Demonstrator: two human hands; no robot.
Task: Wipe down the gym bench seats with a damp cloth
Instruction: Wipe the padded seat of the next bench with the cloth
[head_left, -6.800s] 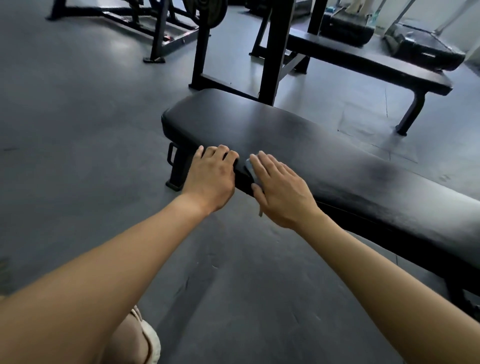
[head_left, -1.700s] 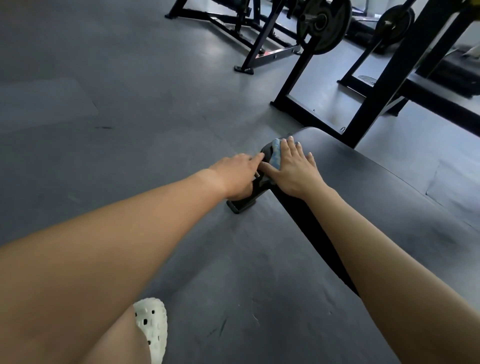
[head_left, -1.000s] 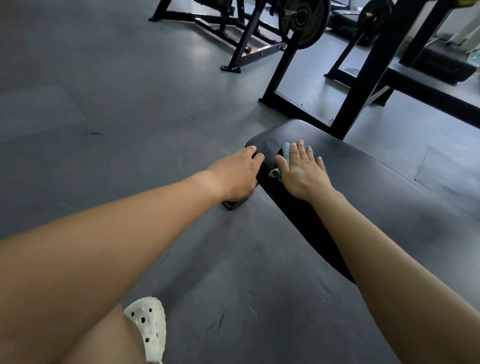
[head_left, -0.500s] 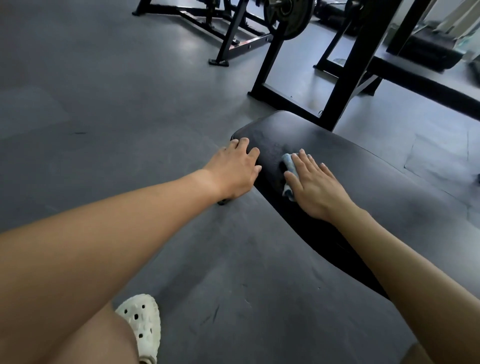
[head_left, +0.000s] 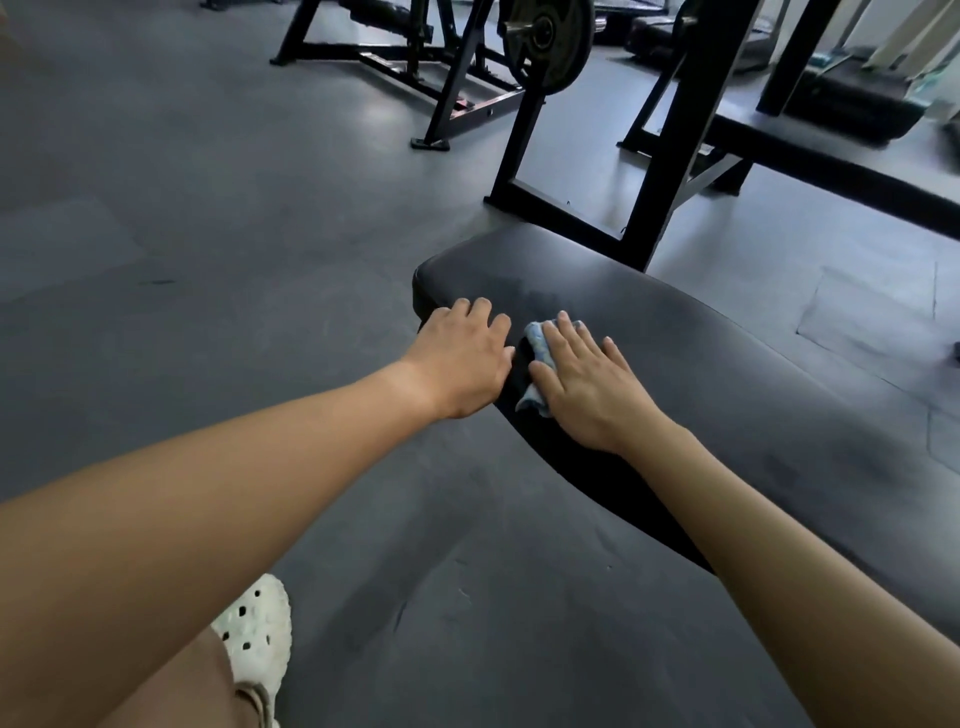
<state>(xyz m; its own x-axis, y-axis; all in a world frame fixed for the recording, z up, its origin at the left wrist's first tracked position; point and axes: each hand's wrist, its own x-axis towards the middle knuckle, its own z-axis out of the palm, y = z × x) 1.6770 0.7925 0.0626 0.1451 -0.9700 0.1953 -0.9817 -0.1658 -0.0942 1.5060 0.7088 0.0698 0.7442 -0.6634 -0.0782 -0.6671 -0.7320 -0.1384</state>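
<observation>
The black padded bench (head_left: 737, 364) runs from the left end near the middle of the view away to the right. The left hand (head_left: 462, 358) rests on the near-left corner of the pad, palm over the edge and fingers laid on the top surface. Its grip is apart and holds nothing. Just to its right, the right hand (head_left: 584, 387) lies flat on the cloth (head_left: 536, 340), with straight, slightly spread fingers pressing it onto the pad. That grip is apart too, with no finger curled round the fabric.

The cloth is light blue and crumpled. It sits on the bench top close to the near edge, showing along the thumb side of the right hand and just past the fingertips. The two hands are near each other but not touching.

Behind the bench a black rack upright (head_left: 675, 156) stands on the grey floor (head_left: 182, 218), and a weight plate (head_left: 545, 47) hangs further back. A second bench (head_left: 841, 166) crosses the far right. A white perforated clog (head_left: 257, 631) shows at the lower left.
</observation>
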